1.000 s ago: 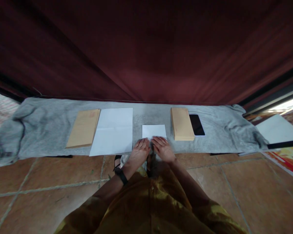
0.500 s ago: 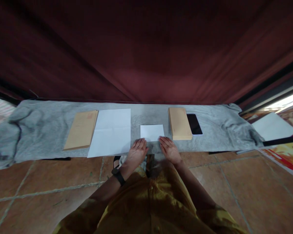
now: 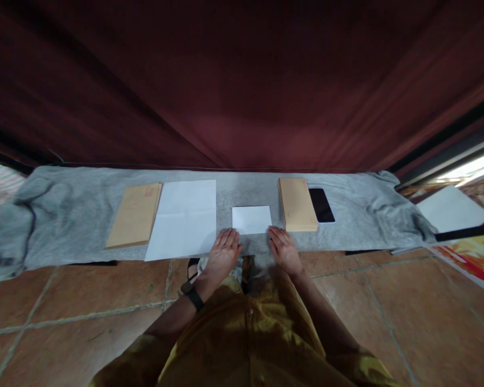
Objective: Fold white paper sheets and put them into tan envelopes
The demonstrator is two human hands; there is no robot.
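Observation:
A small folded white paper [image 3: 251, 219] lies on a grey cloth [image 3: 56, 215] spread over the floor. My left hand [image 3: 223, 253] rests flat on the cloth at the paper's near left corner, fingers stretched out. My right hand [image 3: 284, 249] lies flat at the near right corner, fingers out too. Neither hand holds anything. A black watch sits on my left wrist.
A large white sheet [image 3: 184, 217] and a brown envelope [image 3: 135, 214] lie to the left. To the right sit a stack of brown envelopes [image 3: 297, 203] and a dark phone [image 3: 321, 205]. A dark red curtain [image 3: 242, 86] hangs behind. More paper [image 3: 452, 208] lies far right on the tile floor.
Both hands have slid apart along the near edge of the small paper, from its middle out to its two corners.

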